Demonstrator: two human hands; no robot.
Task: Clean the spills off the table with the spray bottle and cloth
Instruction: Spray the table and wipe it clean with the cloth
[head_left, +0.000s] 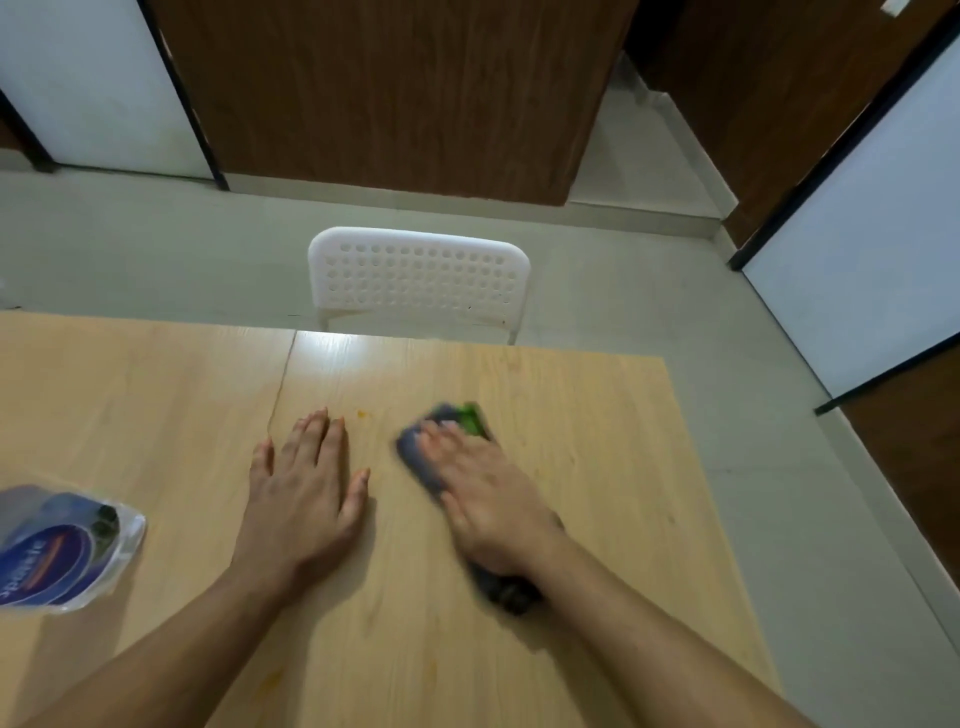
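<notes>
Right hand (483, 493): laid flat, fingers straight, pressed down on the cloth; nothing is gripped.
Left hand (304, 483): spread open, palm down on the surface (597, 415), beside the cloth but apart from it.
Cloth (421, 457): dark, green at its far end, blurred, on the surface under the right hand.
Spills: an orange spot (362, 414) is seen just beyond the left hand; faint orange smears (272, 678) are seen near the front edge.
Spray bottle: not clearly made out; a blue-labelled clear object (62, 551) lies at the left edge.
Progress: wiping is judged under way; the orange marks are left.
Beyond: a white chair (418, 278) is set at the far edge.
</notes>
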